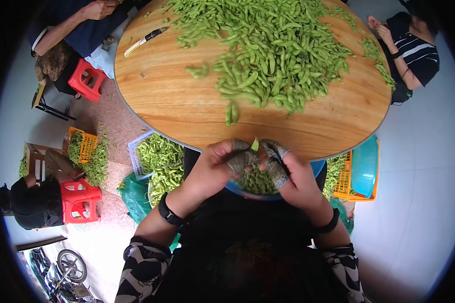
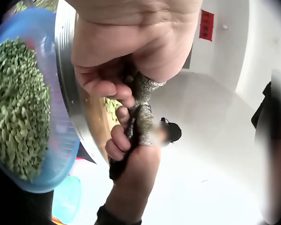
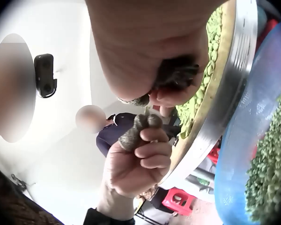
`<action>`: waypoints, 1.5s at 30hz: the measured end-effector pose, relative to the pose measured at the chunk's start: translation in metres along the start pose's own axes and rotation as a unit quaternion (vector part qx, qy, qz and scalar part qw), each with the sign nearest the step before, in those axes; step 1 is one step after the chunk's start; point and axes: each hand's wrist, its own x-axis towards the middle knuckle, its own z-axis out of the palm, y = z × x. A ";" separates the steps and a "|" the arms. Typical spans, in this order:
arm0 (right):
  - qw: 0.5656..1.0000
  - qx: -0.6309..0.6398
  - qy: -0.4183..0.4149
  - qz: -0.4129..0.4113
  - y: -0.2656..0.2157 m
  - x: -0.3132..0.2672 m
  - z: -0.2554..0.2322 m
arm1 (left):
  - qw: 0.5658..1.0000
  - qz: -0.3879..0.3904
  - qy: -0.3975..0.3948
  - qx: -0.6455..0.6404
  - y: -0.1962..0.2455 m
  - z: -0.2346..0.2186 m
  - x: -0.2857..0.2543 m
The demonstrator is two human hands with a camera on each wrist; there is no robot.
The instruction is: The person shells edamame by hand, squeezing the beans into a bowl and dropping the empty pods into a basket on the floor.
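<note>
Both hands meet over a blue basin (image 1: pixel 268 197) of shelled beans (image 1: pixel 258 181). A green soybean pod (image 1: pixel 255 145) stands up between their fingertips. My left hand (image 1: pixel 218 164) pinches the pod between thumb and index finger, both wrapped in worn grey-brown covers. From the other side my right hand (image 1: pixel 294 178), with similar covers on thumb and forefinger, pinches at the same pod. The wrist views show the covered fingertips pressed close together, with the bare fingers curled in; the pod is mostly hidden there.
A round wooden table (image 1: pixel 172 101) bears a large heap of soybean pods (image 1: pixel 273 55) and a knife (image 1: pixel 145 41). A white basket (image 1: pixel 134 151) of pods stands at left, an orange crate (image 1: pixel 343 189) at right. Other people sit around, near red stools (image 1: pixel 81 202).
</note>
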 end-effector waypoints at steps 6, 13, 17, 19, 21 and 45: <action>0.988 0.087 -0.095 0.086 -0.008 -0.003 -0.004 | 0.980 0.146 0.031 0.130 -0.018 0.006 0.002; 0.851 0.380 -0.111 0.344 -0.022 -0.004 -0.011 | 0.953 0.181 0.016 0.241 -0.017 0.006 -0.007; 0.769 0.487 -0.163 0.381 -0.027 -0.004 -0.014 | 0.943 -0.086 -0.179 -0.269 -0.027 -0.011 -0.007; 0.769 0.483 -0.156 0.390 -0.025 -0.005 -0.011 | 0.983 -0.061 -0.127 -0.119 -0.022 -0.006 -0.006; 0.814 0.426 -0.137 0.371 -0.022 -0.008 -0.008 | 0.996 -0.036 -0.072 0.032 -0.019 0.001 -0.007; 0.998 -0.002 -0.015 0.058 0.004 -0.014 -0.003 | 0.998 0.036 -0.031 0.041 -0.024 0.015 -0.011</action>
